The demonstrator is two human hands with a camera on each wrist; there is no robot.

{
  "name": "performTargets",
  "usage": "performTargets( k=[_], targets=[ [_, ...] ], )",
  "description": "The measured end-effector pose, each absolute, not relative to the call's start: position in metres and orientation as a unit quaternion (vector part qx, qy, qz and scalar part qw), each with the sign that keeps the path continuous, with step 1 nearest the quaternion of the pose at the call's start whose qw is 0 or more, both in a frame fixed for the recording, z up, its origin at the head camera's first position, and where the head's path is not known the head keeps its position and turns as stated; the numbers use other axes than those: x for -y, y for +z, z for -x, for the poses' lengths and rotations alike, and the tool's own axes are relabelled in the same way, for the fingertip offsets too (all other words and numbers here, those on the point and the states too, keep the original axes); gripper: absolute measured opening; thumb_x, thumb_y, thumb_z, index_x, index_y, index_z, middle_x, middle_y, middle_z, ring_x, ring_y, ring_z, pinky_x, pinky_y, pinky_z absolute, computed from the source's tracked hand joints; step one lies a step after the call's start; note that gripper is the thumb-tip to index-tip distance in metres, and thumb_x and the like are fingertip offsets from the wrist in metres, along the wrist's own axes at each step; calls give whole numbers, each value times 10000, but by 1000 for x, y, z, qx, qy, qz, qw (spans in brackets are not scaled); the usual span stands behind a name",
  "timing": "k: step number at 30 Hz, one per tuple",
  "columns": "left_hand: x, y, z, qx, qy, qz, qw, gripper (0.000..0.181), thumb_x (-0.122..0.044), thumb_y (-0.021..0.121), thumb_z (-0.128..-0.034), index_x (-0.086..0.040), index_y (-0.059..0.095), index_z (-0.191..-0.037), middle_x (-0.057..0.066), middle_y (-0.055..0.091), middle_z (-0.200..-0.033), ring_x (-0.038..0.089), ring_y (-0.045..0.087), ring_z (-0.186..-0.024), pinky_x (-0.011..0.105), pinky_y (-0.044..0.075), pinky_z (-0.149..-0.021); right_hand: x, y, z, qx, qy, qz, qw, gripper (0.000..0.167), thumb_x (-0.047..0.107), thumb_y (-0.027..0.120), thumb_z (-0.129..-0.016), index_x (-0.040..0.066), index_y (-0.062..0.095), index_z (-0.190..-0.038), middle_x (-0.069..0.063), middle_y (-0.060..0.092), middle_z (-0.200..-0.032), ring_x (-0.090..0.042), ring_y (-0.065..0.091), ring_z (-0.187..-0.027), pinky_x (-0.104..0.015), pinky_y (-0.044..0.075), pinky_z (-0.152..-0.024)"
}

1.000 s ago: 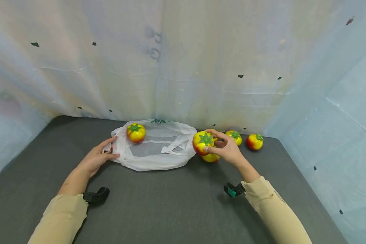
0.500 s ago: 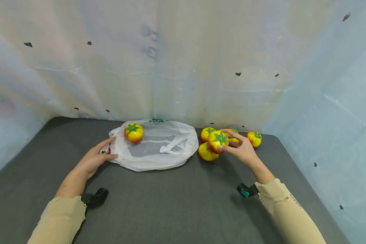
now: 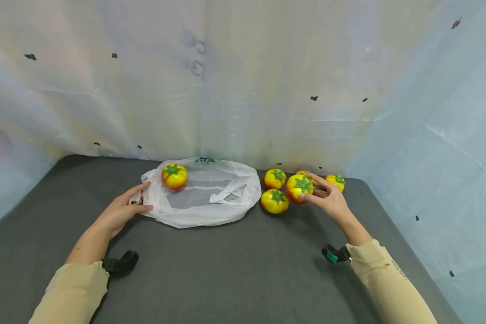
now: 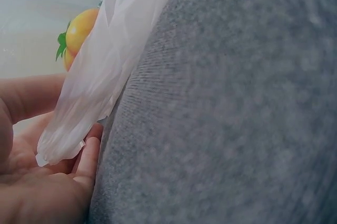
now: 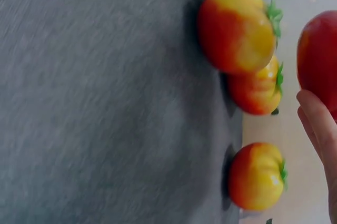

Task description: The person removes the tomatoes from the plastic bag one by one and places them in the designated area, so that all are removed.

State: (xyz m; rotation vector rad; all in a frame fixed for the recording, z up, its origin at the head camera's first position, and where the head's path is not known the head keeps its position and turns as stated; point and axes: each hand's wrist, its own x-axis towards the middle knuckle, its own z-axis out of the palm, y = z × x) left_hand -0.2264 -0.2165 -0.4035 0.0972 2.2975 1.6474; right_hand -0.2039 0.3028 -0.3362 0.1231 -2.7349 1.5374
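Observation:
My right hand (image 3: pixel 328 201) grips a shiny yellow-and-red tomato (image 3: pixel 299 189) with a green leafy top, held above the table. In the right wrist view this tomato (image 5: pixel 321 58) shows its red side, apart from the others. At the left end of a white plastic bag (image 3: pixel 202 216), my left hand (image 3: pixel 119 211) holds the bag's edge; in the left wrist view the bag's film (image 4: pixel 100 82) runs between thumb and fingers. The bag lies with its mouth spread. One tomato (image 3: pixel 174 176) sits at the bag's left part.
Right of the bag stand a front tomato (image 3: pixel 274 201) and a rear tomato (image 3: pixel 274 179). Another tomato (image 3: pixel 335 182) is farther right, and one is mostly hidden behind the held one. A pale curtain (image 3: pixel 243 90) closes off the back of the dark grey table (image 3: pixel 218 279).
My right hand has carried its tomato rightward, away from the bag, uncovering the two tomatoes beside it. My left hand has stayed at the bag. The head view has shifted slightly.

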Motion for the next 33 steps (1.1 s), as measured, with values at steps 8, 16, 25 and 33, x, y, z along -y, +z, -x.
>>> performTargets(
  k=[8, 16, 25, 33],
  targets=[
    [216, -405, 224, -800, 578, -35, 155, 861, -201, 657, -904, -180, 89, -1551, 210, -182, -1574, 438, -171, -1426, 676, 30, -1105, -315, -349, 202, 875, 484, -22, 14, 661, 280, 702, -876, 167, 415, -1460, -191, 461, -1340, 26, 598, -979, -360, 560, -832],
    [216, -404, 226, -799, 580, -30, 154, 858, -203, 660, -903, -179, 98, -1551, 202, -180, -1576, 431, -162, -1430, 672, 38, -1108, -324, -360, 203, 867, 499, -2, -9, 678, 301, 682, -890, 167, 379, -1482, -199, 372, -1428, -304, 529, -1234, -463, 519, -911],
    [215, -405, 225, -798, 583, -33, 153, 850, -177, 656, -901, -168, 107, -1550, 193, -168, -1582, 414, -148, -1439, 660, 43, -1117, -330, -367, 203, 868, 496, -7, -32, 673, 292, 681, -892, 152, 382, -1479, -231, 366, -1425, -228, 585, -1166, -437, 535, -889],
    [215, -404, 225, -798, 582, -29, 153, 853, -177, 657, -901, -177, 104, -1550, 193, -170, -1581, 418, -149, -1438, 660, 36, -1117, -334, -371, 202, 865, 498, -12, -58, 684, 271, 682, -894, 128, 367, -1484, -254, 295, -1495, -416, 399, -1331, -415, 535, -893]
  ],
)
